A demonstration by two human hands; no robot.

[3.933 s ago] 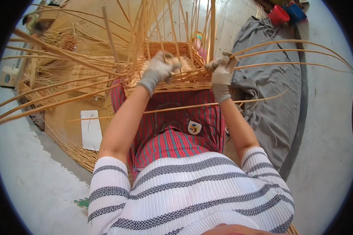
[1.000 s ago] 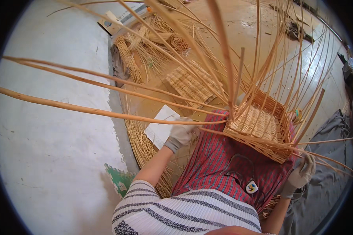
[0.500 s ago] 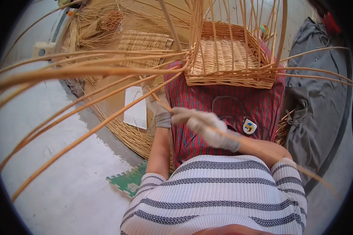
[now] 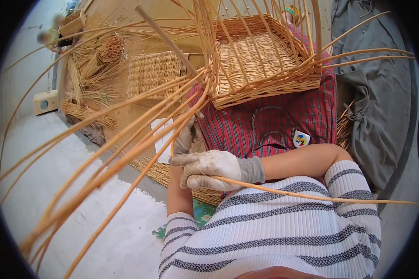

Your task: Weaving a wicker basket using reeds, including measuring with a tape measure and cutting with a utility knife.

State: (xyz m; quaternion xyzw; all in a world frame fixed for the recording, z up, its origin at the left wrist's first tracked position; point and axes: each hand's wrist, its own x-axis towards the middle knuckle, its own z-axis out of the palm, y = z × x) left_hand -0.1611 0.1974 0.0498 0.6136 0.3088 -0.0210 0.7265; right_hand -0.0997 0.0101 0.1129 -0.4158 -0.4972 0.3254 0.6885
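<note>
A partly woven wicker basket rests tilted over my lap on red striped cloth, with upright stakes rising from its rim. Long wicker rods fan out from its left corner toward the lower left. My right hand, in a whitish work glove, is closed on a thin wicker rod whose tapered end points to the right. Just beyond it is my gloved left hand, beneath the basket's left corner and partly behind the fanned rods. Its fingers look curled, but what they hold is hidden.
A woven wicker panel and loose straw-coloured bundles lie on the brown floor sheet at left. Grey cloth covers the right side. A white tag on a cord lies on my lap. Another person is at far left.
My right hand has moved left and down with the thin rod, now bent near my left hand. The basket appears turned and shifted left, and its side rods swing downward.
</note>
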